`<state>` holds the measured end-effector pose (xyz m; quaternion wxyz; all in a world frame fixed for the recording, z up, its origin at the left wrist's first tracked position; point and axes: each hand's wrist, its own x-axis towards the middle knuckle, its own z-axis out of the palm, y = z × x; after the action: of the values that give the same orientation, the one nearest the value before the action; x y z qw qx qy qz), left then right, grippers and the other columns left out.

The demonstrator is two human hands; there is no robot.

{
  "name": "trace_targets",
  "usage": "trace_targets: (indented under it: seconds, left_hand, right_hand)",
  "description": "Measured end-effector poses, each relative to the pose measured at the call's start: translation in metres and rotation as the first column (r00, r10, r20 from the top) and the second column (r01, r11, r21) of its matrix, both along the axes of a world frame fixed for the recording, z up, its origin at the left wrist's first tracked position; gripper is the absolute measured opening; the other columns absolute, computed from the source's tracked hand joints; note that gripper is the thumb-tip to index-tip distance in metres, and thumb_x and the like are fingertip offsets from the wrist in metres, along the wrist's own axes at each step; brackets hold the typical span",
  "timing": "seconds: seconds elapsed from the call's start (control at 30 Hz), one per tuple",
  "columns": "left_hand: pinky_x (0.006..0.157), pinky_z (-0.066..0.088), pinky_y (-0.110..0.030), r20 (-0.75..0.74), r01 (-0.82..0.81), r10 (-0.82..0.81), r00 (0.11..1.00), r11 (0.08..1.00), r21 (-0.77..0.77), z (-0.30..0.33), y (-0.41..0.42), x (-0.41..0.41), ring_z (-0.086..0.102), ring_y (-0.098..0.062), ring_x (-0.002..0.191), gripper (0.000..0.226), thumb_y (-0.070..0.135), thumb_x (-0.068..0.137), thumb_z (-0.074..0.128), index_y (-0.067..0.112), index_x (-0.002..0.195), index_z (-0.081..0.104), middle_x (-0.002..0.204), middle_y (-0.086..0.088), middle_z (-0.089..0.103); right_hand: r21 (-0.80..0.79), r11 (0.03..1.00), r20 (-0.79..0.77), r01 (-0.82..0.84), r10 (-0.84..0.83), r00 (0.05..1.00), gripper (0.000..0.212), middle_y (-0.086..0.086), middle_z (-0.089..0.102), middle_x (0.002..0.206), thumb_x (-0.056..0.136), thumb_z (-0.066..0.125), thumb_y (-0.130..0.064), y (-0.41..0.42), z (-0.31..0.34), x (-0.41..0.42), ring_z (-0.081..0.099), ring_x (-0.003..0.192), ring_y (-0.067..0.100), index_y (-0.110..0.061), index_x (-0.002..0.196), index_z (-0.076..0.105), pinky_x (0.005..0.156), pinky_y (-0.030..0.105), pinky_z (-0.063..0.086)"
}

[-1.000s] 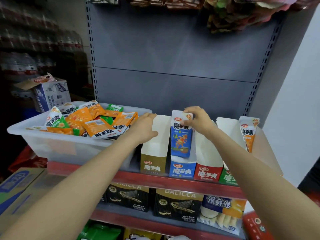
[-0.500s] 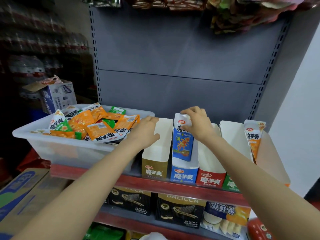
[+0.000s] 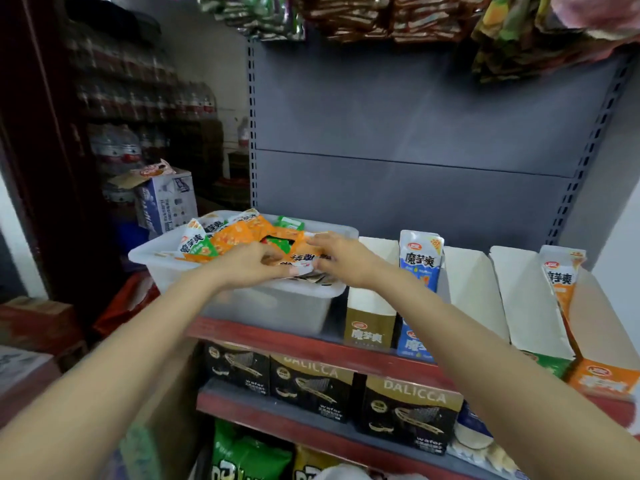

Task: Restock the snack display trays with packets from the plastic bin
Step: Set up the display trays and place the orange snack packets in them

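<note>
We have both hands in the right end of the plastic bin (image 3: 221, 306): our left hand (image 3: 251, 268) curls its fingers around an orange packet (image 3: 304, 259) on top of the heap, while our right hand (image 3: 341, 259) rests on the same packet's far side, though motion blur keeps us from telling whether it grips. Just right of our right hand stands the gold display tray (image 3: 372, 327), and beyond it a blue packet (image 3: 420, 259) upright in the blue tray (image 3: 412, 344).
</note>
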<state>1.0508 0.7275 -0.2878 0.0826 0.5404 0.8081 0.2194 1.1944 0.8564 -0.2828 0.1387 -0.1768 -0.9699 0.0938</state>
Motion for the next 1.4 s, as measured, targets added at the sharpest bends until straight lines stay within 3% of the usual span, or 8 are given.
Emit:
trace_targets:
  seconds: [0.13,0.27,0.43,0.67,0.9,1.03,1.17,1.4]
  left_hand:
    - [0.097,0.040,-0.028,0.004,0.082,-0.082,0.997,0.996,0.033,0.005,-0.014,-0.005,0.056,-0.015,0.112,0.055,0.059,0.077,0.063,0.022,0.118,0.064,0.110,0.008,0.061]
    - [0.069,0.040,-0.020,-0.017,0.218,-0.218,0.976,0.972,0.084,0.006,-0.020,-0.012,0.054,-0.005,0.078,0.026,0.042,0.087,0.061,0.019,0.097,0.072,0.086,0.007,0.063]
    - [0.054,0.025,-0.025,-0.087,0.158,-0.133,0.987,0.894,0.418,0.009,-0.022,-0.015,0.037,-0.006,0.052,0.039,0.022,0.097,0.051,0.016,0.058,0.051,0.053,0.006,0.037]
    - [0.066,0.039,-0.024,0.011,0.055,-0.090,0.996,0.692,0.720,0.027,0.000,0.027,0.056,-0.007,0.067,0.021,0.024,0.094,0.054,0.014,0.083,0.070,0.074,0.004,0.066]
    - [0.056,0.047,-0.019,0.216,-0.002,-0.334,0.917,0.539,0.842,0.050,0.055,0.114,0.062,0.001,0.063,0.011,0.025,0.091,0.060,0.015,0.087,0.061,0.073,0.009,0.068]
    - [0.060,0.058,-0.034,0.366,0.027,-0.445,0.817,0.664,0.747,0.045,0.103,0.167,0.069,-0.016,0.070,0.012,0.026,0.087,0.066,0.022,0.088,0.055,0.081,-0.003,0.070]
    - [0.052,0.053,-0.022,0.373,0.144,-0.473,0.798,0.751,0.645,0.032,0.153,0.219,0.067,-0.011,0.065,0.009,0.020,0.088,0.065,0.020,0.083,0.057,0.077,-0.001,0.068]
    - [0.087,0.045,-0.028,0.102,0.358,-0.448,0.888,0.814,0.458,0.020,0.240,0.272,0.056,-0.018,0.108,0.033,0.018,0.094,0.055,0.012,0.127,0.050,0.121,-0.004,0.061]
  right_hand:
    - [-0.034,0.999,0.188,0.012,-0.006,0.982,0.027,0.003,0.060,0.103,0.099,0.044,-0.021,-0.002,0.000,-0.016,0.051,0.092,0.023,-0.010,0.119,0.059,0.079,0.032,0.039]
    - [-0.048,0.998,0.199,0.044,-0.033,0.979,0.029,0.011,0.062,0.118,0.099,0.045,-0.018,0.001,0.000,-0.019,0.055,0.099,0.025,-0.012,0.124,0.058,0.082,0.033,0.041]
    - [-0.233,0.971,-0.109,-0.059,0.034,0.993,0.054,-0.002,0.049,0.139,0.091,0.060,-0.014,-0.008,0.002,-0.006,0.048,0.123,0.014,-0.022,0.141,0.043,0.095,0.017,0.037]
    - [-0.317,0.942,-0.578,-0.112,-0.098,0.810,0.008,0.001,0.071,0.089,0.086,0.067,-0.015,-0.023,0.016,0.015,0.067,0.084,0.010,-0.008,0.091,0.068,0.081,0.026,0.053]
    - [-0.392,0.914,-0.764,-0.104,-0.261,0.590,0.016,0.004,0.068,0.077,0.091,0.060,-0.009,-0.005,0.035,0.106,0.066,0.072,0.016,-0.015,0.076,0.055,0.065,0.034,0.058]
    - [-0.414,0.908,-0.766,0.061,-0.384,0.516,0.017,0.007,0.068,0.079,0.091,0.059,-0.012,0.026,0.035,0.172,0.067,0.075,0.024,-0.020,0.077,0.055,0.065,0.045,0.058]
    - [-0.477,0.855,-0.759,0.204,-0.518,0.395,0.019,0.002,0.067,0.081,0.092,0.058,-0.012,0.059,0.030,0.238,0.066,0.078,0.021,-0.024,0.078,0.053,0.070,0.043,0.057]
    - [-0.436,0.752,-0.758,0.494,-0.603,0.248,0.009,0.003,0.061,0.091,0.095,0.053,-0.020,0.121,0.031,0.303,0.060,0.079,0.024,-0.020,0.087,0.048,0.071,0.042,0.053]
